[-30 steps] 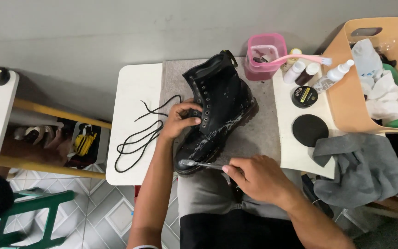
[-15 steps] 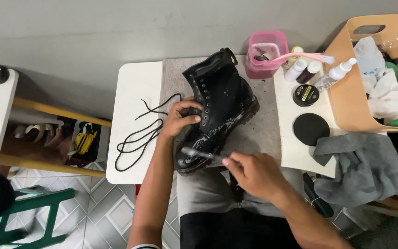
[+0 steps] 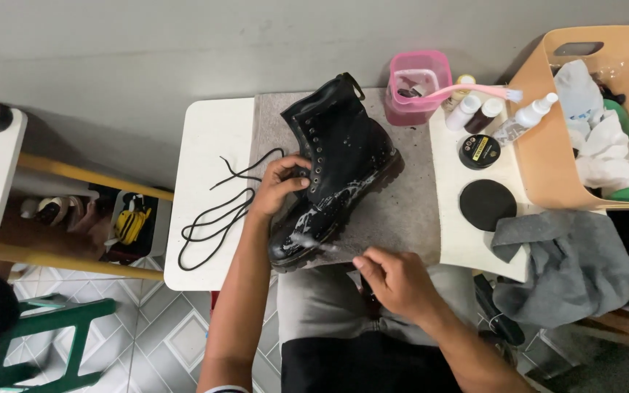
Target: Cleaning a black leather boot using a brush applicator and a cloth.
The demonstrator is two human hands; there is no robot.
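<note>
On the left of the worktop (image 3: 209,131) I see loose black laces (image 3: 216,218) coiled just beside my left forearm. If that arm shifts, it could drag them over the near edge onto the tiled floor.

My left hand (image 3: 279,185) is clamped on the eyelet side of the black boot (image 3: 336,164), which lies on its side on a grey mat (image 3: 394,211) in the middle of the worktop, toe towards me and foam streaked along its lower part. That wet leather looks slippery to me; if the grip slackens while I scrub, the boot could twist or slide off the mat's near edge into my lap.

My right hand (image 3: 394,280) is closed around a thin brush (image 3: 314,244) whose bristled end meets the toe. It is blurred, so I cannot tell exactly how the fingers sit on it. Pressing too hard there could flick suds onto my clothes.

Further right, a pink tub (image 3: 418,91) stands just behind the boot with a pink toothbrush (image 3: 475,91) laid across its rim, small bottles (image 3: 475,113) and a polish tin (image 3: 480,151) close by. A knock from the boot's heel could tip the tub over them.

At the far right a grey cloth (image 3: 569,266) hangs partly off the worktop and could slip down.
</note>
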